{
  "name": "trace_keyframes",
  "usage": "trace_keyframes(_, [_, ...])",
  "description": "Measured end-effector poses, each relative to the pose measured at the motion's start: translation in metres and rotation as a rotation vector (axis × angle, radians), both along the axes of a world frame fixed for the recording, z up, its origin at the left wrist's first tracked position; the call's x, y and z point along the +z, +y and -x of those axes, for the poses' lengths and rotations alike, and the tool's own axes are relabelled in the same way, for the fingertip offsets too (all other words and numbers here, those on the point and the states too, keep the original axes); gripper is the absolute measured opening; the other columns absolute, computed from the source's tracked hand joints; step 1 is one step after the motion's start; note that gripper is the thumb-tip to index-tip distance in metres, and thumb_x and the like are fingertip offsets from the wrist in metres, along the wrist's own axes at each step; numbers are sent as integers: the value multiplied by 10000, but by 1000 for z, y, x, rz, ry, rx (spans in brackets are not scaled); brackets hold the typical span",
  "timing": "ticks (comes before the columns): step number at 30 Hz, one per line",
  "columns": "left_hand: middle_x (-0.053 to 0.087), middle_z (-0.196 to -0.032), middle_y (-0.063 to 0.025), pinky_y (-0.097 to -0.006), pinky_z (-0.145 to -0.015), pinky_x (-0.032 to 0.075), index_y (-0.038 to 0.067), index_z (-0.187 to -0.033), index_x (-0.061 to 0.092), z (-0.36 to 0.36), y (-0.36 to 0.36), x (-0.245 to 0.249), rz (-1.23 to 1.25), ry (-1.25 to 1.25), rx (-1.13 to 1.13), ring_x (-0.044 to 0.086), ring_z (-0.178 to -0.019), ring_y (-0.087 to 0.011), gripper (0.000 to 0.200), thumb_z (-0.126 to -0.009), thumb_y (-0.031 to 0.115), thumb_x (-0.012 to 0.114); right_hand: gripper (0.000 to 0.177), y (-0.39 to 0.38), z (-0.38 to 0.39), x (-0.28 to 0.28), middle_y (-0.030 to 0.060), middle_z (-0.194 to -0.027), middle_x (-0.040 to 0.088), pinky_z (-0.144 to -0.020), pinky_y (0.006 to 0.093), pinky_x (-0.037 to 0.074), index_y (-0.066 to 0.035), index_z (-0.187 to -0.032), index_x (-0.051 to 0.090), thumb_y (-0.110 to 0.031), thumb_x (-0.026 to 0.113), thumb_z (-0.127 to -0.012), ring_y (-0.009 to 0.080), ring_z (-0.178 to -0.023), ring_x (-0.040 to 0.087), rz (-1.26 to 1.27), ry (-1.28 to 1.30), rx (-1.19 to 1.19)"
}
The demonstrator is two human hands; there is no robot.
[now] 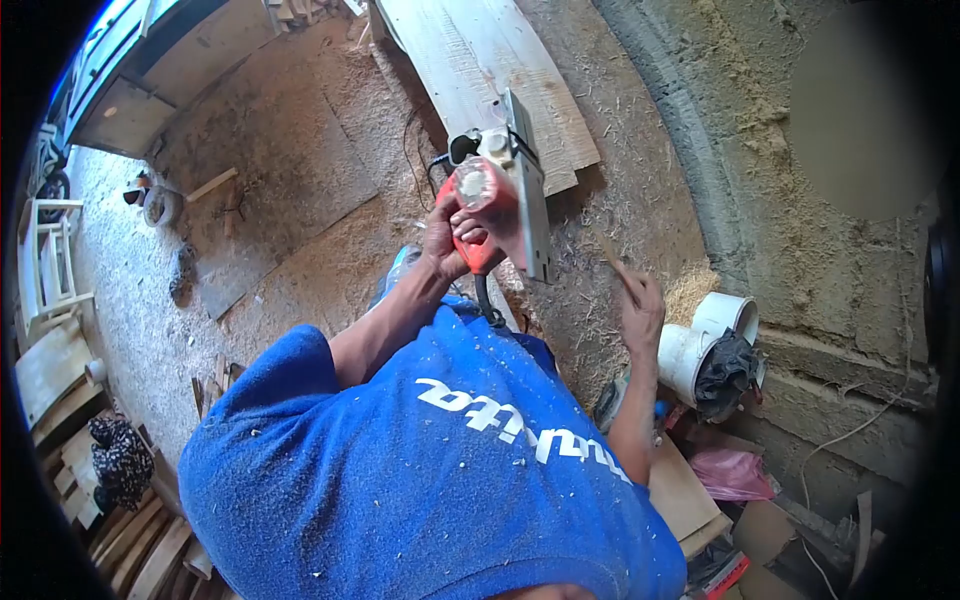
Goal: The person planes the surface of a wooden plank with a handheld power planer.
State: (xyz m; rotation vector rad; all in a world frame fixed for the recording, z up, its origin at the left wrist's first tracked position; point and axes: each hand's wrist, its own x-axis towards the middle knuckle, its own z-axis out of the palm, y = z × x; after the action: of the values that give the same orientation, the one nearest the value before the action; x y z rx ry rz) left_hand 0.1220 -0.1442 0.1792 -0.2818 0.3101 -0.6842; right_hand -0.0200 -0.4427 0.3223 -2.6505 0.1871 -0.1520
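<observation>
My left hand (452, 237) is wrapped round the handle of a red electric planer (490, 190). The planer is turned on its side, its long metal sole (535, 215) facing right, and it overlaps the near end of a pale wooden plank (500, 65). A dark power cord (487, 300) hangs from the back of its handle, near my blue shirt (430, 480). To the right, my right hand (641, 305) is apart from the planer, a finger stretched forward over the shavings-covered floor (610, 215). Its other fingers are partly hidden.
White buckets (685, 360), one with a black plastic bag (727, 372), stand by the rough wall (730, 120) at right. A pink bag (730, 473) lies behind them. Stacked wood pieces (140, 540) fill the lower left. A loose wood strip (212, 186) lies on the floor.
</observation>
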Motion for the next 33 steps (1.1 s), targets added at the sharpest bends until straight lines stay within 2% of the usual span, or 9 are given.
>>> trace_keyframes(2, [389, -599, 108, -222, -437, 349, 178, -877, 551, -10, 1, 20, -259, -89, 17, 370, -455, -32, 221, -1055, 304, 588, 416, -47, 52, -67, 165, -1203, 655, -957, 393, 514, -98, -1279, 720, 31, 661, -887, 311, -1141, 621, -43, 215, -460])
trace_keyframes(4, [338, -604, 107, -221, -444, 331, 186, -887, 542, -11, -4, 25, -473, -101, -29, 348, -465, -36, 193, -1040, 281, 609, 447, -78, 114, -149, 180, -1249, 659, -1068, 423, 474, -18, -1314, 671, -12, 672, -867, 373, -1188, 610, 121, -65, -505])
trace_keyframes(6, [337, -615, 99, -218, -455, 333, 180, -885, 530, -7, -15, 24, -611, -127, -80, 354, -474, -41, 192, -1018, 274, 631, 443, -79, 160, -187, 238, -1332, 617, -1078, 492, 457, -60, -1333, 669, -5, 669, -893, 445, -1293, 546, 373, 8, -446])
trace_keyframes(10, [606, -787, 24, -252, -576, 468, 70, -1197, 637, -11, -35, 47, -793, -434, -119, 547, -624, -84, 273, -955, 197, 643, 446, -14, 193, -165, 258, -1438, 538, -1134, 495, 411, -12, -1350, 620, -42, 637, -905, 414, -1332, 529, 341, -60, -459])
trace_keyframes(14, [690, -1222, -36, -267, -890, 528, 75, -1367, 620, -7, -64, 66, -994, -738, -41, 638, -1014, -99, 466, -904, 121, 613, 448, -7, 75, -177, 255, -1431, 542, -1124, 488, 421, -12, -1352, 617, -45, 637, -906, 406, -1325, 536, 153, -170, -270])
trace_keyframes(17, [722, -1137, -37, -330, -912, 538, 79, -1338, 641, -5, -72, 94, -1260, -893, -204, 659, -1020, -129, 456, -895, 186, 660, 449, 1, -4, -177, 251, -1425, 546, -1115, 482, 430, -11, -1354, 614, -48, 638, -908, 397, -1318, 543, 13, -202, -139])
trace_keyframes(19, [719, -884, -61, -357, -783, 552, 98, -1106, 730, 0, -96, 57, -1323, -883, -120, 691, -844, -166, 340, -837, 298, 671, 450, 5, -27, -174, 248, -1421, 549, -1108, 477, 437, -11, -1356, 612, -51, 638, -908, 392, -1313, 548, -67, -181, -91])
trace_keyframes(25, [721, -933, -97, -368, -796, 537, 54, -1072, 674, 32, -82, 110, -1460, -851, -287, 686, -868, -193, 321, -852, 288, 680, 453, -9, -11, -164, 241, -1408, 557, -1089, 464, 456, -10, -1360, 605, -57, 639, -911, 375, -1299, 562, -263, -86, -48])
trace_keyframes(33, [679, -851, -99, -406, -733, 517, 134, -1191, 632, 66, -106, 102, -1576, -780, 103, 681, -811, -236, 356, -853, 230, 687, 457, -26, 5, -142, 231, -1391, 568, -1064, 447, 481, -8, -1366, 597, -65, 640, -915, 353, -1281, 581, -526, 96, 13])
